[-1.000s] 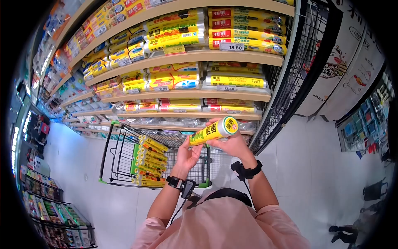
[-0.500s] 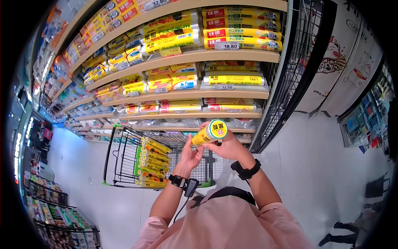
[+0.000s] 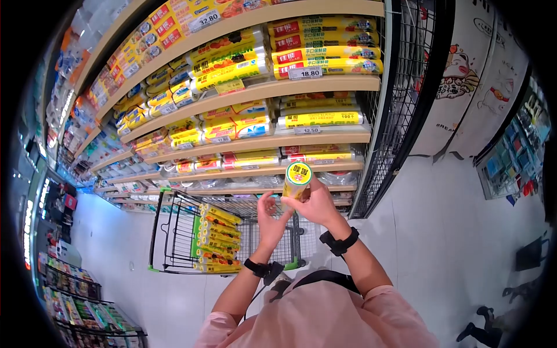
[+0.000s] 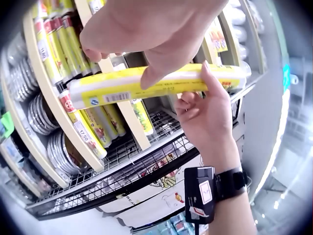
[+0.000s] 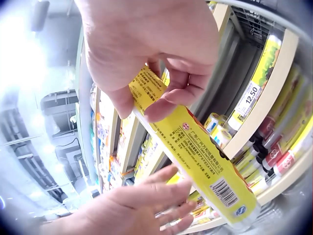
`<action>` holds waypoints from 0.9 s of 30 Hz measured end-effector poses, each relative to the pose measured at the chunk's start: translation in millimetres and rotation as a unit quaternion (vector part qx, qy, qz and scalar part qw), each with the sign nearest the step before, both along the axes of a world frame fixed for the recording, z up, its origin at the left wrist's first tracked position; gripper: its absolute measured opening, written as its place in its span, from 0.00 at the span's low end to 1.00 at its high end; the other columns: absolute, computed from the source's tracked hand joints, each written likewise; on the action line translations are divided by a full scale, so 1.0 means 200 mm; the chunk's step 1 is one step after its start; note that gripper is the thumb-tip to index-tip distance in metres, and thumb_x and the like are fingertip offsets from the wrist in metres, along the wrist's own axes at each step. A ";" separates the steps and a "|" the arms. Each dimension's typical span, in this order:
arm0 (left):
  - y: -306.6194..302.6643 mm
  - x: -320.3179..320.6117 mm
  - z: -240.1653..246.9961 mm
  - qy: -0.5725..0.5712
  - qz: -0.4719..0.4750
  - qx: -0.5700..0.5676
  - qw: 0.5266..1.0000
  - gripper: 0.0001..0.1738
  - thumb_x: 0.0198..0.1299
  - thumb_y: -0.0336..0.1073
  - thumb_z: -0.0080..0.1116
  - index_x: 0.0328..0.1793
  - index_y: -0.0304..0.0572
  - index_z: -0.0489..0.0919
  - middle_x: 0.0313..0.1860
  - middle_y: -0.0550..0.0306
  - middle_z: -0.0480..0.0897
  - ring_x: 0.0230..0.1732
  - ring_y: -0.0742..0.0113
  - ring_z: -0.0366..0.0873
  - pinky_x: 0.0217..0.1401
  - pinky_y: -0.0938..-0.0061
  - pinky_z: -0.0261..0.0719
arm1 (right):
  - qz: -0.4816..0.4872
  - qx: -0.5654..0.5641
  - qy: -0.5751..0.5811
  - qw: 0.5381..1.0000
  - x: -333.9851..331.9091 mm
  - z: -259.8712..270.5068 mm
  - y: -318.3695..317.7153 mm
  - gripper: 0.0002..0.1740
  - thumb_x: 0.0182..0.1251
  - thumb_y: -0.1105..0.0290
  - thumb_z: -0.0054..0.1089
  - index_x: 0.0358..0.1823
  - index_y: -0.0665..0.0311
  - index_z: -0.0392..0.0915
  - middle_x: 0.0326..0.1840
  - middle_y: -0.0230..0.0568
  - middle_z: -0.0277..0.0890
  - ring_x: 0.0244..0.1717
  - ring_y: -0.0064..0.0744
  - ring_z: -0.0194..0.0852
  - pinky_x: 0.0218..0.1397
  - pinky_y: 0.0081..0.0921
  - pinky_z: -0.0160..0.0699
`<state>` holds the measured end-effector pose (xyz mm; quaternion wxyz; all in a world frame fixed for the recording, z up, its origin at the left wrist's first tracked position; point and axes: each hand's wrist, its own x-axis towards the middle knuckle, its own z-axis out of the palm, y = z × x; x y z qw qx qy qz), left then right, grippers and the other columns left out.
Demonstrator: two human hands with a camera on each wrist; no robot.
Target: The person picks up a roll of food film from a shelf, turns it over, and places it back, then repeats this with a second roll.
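My right hand (image 3: 318,204) grips a yellow roll of food bags (image 3: 298,176) near one end, its round printed end tilted up toward the head camera. In the right wrist view, thumb and fingers pinch the roll (image 5: 200,152), with small print and a barcode facing out. My left hand (image 3: 271,221) is beside the roll, its fingers loosely spread; the right wrist view shows this left hand (image 5: 132,205) under the roll without curling round it. Below and to the left, several similar yellow rolls (image 3: 220,239) lie stacked in a shopping cart (image 3: 168,232).
Ahead rise curved shelves (image 3: 255,142) packed with yellow bag rolls and price tags. A black wire mesh panel (image 3: 394,104) borders them on the right. Low racks (image 3: 75,290) stand at the far left, and another person's legs (image 3: 484,327) show at lower right.
The roll has turned from slanting sideways to pointing its printed end up at the head camera. My left hand has let go of its lower end and its fingers have spread.
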<state>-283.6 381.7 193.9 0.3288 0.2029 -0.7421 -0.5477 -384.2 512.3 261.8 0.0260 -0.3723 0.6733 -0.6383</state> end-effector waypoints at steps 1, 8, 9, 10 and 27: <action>0.02 -0.02 0.02 0.021 -0.003 -0.059 0.998 0.33 0.46 0.25 0.73 0.60 0.42 0.71 0.46 0.56 0.74 0.48 0.65 0.74 0.54 0.69 0.74 | 0.013 0.004 -0.014 1.000 0.02 0.02 0.00 0.36 0.53 0.61 0.76 0.60 0.65 0.67 0.45 0.52 0.82 0.42 0.49 0.85 0.43 0.36 0.83; 0.07 -0.04 0.04 0.064 0.051 -0.224 0.971 0.27 0.43 0.26 0.74 0.53 0.36 0.77 0.43 0.51 0.76 0.43 0.57 0.76 0.49 0.68 0.76 | 0.086 0.004 -0.088 0.992 0.01 -0.13 0.01 0.37 0.52 0.64 0.76 0.61 0.69 0.69 0.49 0.44 0.79 0.34 0.29 0.74 0.37 0.27 0.77; 0.07 -0.04 0.03 0.067 0.045 -0.218 0.973 0.28 0.43 0.26 0.74 0.53 0.36 0.77 0.43 0.51 0.76 0.43 0.57 0.76 0.49 0.67 0.76 | 0.088 0.006 -0.068 0.994 0.00 -0.13 0.03 0.38 0.51 0.64 0.76 0.62 0.69 0.69 0.52 0.43 0.78 0.36 0.28 0.73 0.38 0.25 0.77; 0.06 -0.04 0.02 0.070 0.040 -0.212 0.974 0.28 0.42 0.26 0.74 0.53 0.36 0.77 0.43 0.51 0.76 0.43 0.56 0.76 0.49 0.67 0.76 | 0.091 0.008 -0.047 0.995 -0.01 -0.13 0.05 0.38 0.51 0.64 0.76 0.63 0.69 0.69 0.55 0.43 0.76 0.37 0.27 0.73 0.39 0.24 0.76; -0.12 0.00 0.20 0.211 -0.198 0.410 0.865 0.28 0.74 0.53 0.46 0.74 0.51 0.63 0.64 0.50 0.76 0.68 0.51 0.72 0.69 0.48 0.70 | 0.062 0.059 -0.087 0.992 -0.07 -0.32 0.24 0.34 0.47 0.65 0.81 0.57 0.67 0.77 0.52 0.44 0.82 0.54 0.33 0.79 0.61 0.28 0.74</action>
